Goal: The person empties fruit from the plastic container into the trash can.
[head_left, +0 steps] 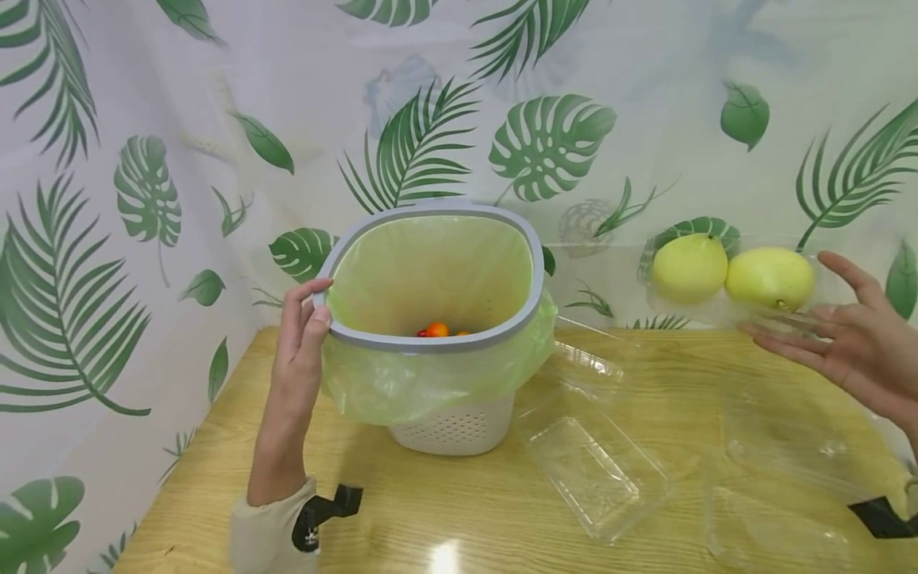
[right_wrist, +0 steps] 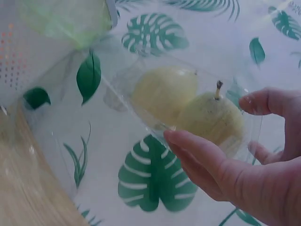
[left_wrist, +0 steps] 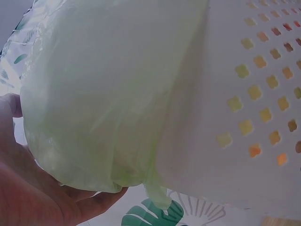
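A pale bin (head_left: 452,430) with perforated sides stands on the table, its green plastic liner (head_left: 402,391) folded out under a grey rim (head_left: 423,343). My left hand (head_left: 297,343) pinches that rim on its left side. Inside the bin lie several orange and red round fruits (head_left: 437,328), mostly hidden by the front rim. Off to the right, my right hand (head_left: 853,335) holds a clear plastic tray (right_wrist: 123,98) above the table. Two yellow-green pears, one on the left (head_left: 690,268) and one on the right (head_left: 770,277), sit in this tray.
Right of the bin, a clear tray (head_left: 595,478) lies on the wooden table (head_left: 402,510), with another (head_left: 595,359) behind it. More clear plastic containers (head_left: 782,518) lie under my right hand. A leaf-patterned sheet (head_left: 445,48) borders the table behind and at left.
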### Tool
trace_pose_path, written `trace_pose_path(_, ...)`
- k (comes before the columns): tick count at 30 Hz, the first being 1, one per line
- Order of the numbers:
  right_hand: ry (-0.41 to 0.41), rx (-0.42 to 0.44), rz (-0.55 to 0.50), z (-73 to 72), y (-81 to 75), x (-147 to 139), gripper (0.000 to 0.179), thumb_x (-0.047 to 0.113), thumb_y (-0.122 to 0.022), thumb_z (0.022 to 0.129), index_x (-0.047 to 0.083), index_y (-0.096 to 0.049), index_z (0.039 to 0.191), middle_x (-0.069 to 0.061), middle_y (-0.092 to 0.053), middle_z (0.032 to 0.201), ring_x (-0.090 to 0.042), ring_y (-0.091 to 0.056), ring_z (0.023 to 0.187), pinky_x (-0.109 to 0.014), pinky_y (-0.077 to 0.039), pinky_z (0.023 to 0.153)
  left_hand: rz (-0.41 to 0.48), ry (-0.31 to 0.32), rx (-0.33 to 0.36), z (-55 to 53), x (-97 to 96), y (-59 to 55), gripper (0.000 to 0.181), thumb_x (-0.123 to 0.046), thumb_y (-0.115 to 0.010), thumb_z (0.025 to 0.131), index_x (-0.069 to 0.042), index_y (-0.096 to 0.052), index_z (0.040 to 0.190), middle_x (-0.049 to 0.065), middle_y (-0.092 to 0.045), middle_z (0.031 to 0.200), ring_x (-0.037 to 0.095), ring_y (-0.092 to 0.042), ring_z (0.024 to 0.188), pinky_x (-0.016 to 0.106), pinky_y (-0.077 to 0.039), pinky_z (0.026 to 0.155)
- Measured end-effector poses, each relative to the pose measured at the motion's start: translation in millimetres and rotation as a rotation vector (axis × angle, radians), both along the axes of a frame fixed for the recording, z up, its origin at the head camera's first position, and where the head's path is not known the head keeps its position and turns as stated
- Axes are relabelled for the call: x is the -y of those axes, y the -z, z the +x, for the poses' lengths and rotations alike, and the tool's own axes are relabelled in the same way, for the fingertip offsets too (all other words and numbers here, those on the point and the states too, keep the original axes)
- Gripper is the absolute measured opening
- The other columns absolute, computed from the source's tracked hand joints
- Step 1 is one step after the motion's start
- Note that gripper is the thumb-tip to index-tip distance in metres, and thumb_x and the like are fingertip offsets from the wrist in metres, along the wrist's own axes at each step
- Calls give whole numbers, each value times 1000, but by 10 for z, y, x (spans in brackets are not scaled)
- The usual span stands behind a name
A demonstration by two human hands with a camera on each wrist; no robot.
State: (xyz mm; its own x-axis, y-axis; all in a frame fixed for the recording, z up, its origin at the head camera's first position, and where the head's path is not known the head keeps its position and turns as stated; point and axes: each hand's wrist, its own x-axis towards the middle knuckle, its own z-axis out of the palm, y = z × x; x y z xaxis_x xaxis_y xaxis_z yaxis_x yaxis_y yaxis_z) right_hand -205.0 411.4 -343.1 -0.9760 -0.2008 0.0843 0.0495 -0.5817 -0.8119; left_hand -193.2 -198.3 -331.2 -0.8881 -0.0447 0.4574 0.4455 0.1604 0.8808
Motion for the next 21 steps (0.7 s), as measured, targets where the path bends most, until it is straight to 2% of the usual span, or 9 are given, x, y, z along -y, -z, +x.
trace_pose_path(1,2,-2,-22,4,-29,33,70,-4,-29,107,46,-14,152,-7,-51,133,-46,-68,108,-52,-53,93,-2,0,2,2,-3,-3,41,-27,-40,108,-10,-43,145,12,-46,149,26,-45,131,54,-20,113)
trace_pose_path(8,19,-2,-71,34,-233,246,68,-4,-31,107,48,-19,149,-8,-50,136,-49,-66,109,-55,-50,97,-6,0,6,2,0,-7,41,-27,-40,108,-10,-43,145,13,-48,147,26,-48,122,52,-23,111)
trace_pose_path(15,-10,-18,-49,83,-472,466,63,-2,-31,107,45,-24,148,-8,-45,141,-50,-65,112,-54,-50,97,-15,0,4,-5,2,-2,41,-28,-39,108,-11,-43,145,14,-50,145,26,-50,119,51,-25,110)
trace_pose_path(21,-35,3,-5,78,-664,629,62,0,-33,107,46,-22,147,-6,-37,147,-48,-63,117,-55,-48,100,-17,1,10,1,-14,-7,41,-28,-39,109,-12,-43,146,12,-50,146,25,-51,118,51,-27,109)
